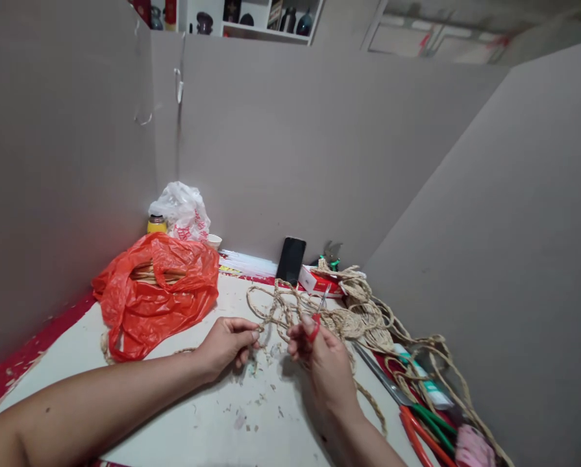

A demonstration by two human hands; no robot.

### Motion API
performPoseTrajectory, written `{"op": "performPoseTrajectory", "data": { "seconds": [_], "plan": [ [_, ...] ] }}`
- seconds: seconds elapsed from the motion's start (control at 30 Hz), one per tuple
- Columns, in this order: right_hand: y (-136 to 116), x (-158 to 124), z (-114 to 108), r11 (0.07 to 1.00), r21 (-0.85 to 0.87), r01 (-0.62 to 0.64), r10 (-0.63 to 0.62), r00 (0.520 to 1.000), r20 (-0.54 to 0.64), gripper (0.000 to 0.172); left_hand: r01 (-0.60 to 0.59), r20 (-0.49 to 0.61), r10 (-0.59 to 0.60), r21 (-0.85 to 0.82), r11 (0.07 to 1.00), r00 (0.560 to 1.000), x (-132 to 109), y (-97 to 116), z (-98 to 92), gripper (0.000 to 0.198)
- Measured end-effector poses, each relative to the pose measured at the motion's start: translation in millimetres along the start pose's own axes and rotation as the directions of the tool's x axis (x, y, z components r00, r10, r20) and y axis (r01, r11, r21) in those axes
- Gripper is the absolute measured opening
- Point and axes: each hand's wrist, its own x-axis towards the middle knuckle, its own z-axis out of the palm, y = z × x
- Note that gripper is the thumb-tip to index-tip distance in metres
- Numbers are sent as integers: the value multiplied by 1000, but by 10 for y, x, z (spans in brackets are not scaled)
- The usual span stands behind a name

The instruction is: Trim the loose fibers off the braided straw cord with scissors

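Observation:
My left hand is closed in a pinch on a strand of beige twisted rope above the white table. My right hand is closed around small red-handled scissors, whose blades point up and away beside the rope loops. A loose heap of the same rope lies just beyond and to the right of my right hand. Small rope scraps are scattered on the table under my hands.
A red plastic bag holding wooden sticks lies at the left. Behind it stand a white bag, a yellow bottle and a cup. A black phone leans on the back wall. Large red-and-green-handled shears lie at the right. Grey partitions enclose the table.

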Motion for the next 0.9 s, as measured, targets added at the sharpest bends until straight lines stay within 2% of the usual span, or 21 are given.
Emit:
{"op": "performPoseTrajectory", "data": {
  "seconds": [0.17,0.23,0.27,0.37,0.43,0.5,0.63,0.9],
  "plan": [
    [-295,-50,-119,948,-307,84,-9,972,237,37,-7,-97,3,-46,999,995,27,46,-15,35],
    [-322,-85,-155,849,-486,209,-67,953,294,33,-19,-141,13,-43,999,990,22,71,-11,32],
    [-312,-104,-167,740,-603,298,-105,937,334,30,-24,-158,17,-39,999,987,19,81,-9,31],
    [-220,-144,-170,290,-823,488,-157,873,462,23,-29,-188,23,-33,999,982,12,94,-2,28],
    [-144,-150,-150,122,-843,523,-170,848,502,23,-34,-197,28,-27,999,980,13,91,2,26],
    [-83,-142,-127,19,-838,545,-194,825,531,24,-38,-211,34,-16,999,977,17,85,6,24],
    [-2,-116,-110,-65,-839,541,-235,809,539,24,-24,-230,25,10,1000,973,24,78,8,25],
    [102,-102,-135,-81,-833,547,-213,807,551,26,26,-229,-18,32,999,973,30,72,21,24]
  ]
}}
